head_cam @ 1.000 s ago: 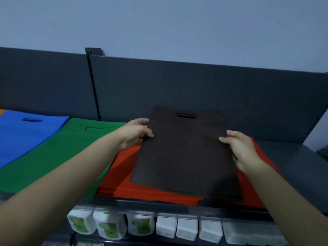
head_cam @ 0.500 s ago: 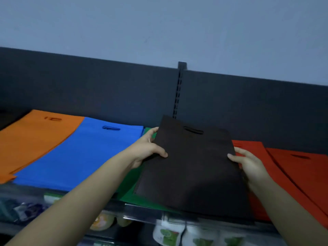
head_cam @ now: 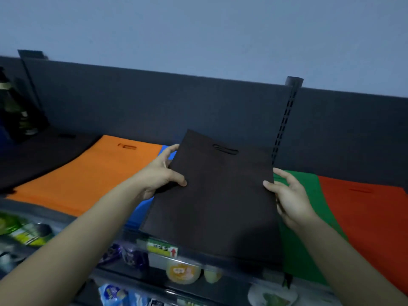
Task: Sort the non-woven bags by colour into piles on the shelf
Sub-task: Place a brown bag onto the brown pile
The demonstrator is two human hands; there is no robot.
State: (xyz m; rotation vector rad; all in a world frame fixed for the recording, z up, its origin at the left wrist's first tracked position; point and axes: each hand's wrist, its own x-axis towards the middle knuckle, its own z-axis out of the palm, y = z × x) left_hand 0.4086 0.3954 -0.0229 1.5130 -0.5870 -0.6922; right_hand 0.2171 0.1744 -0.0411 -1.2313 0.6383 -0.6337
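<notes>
I hold a dark brown non-woven bag (head_cam: 216,195) flat in the air above the shelf, its cut-out handle pointing away from me. My left hand (head_cam: 162,175) pinches its left edge, thumb on top. My right hand (head_cam: 289,195) grips its right edge. Under and around it lie piles: a dark brown pile (head_cam: 42,155) at the far left, then orange (head_cam: 88,173), blue (head_cam: 138,215) mostly hidden by the held bag, green (head_cam: 300,239) and red (head_cam: 366,206).
The dark shelf back panel (head_cam: 154,107) and a slotted upright post (head_cam: 284,120) stand behind the piles. Dark bottles (head_cam: 15,111) stand at the far left. Packaged goods (head_cam: 183,270) fill the lower shelf beneath the front edge.
The view and both hands have moved left along the shelf with the brown bag, from over the red pile to over the blue one. The orange and dark brown piles have come into view.
</notes>
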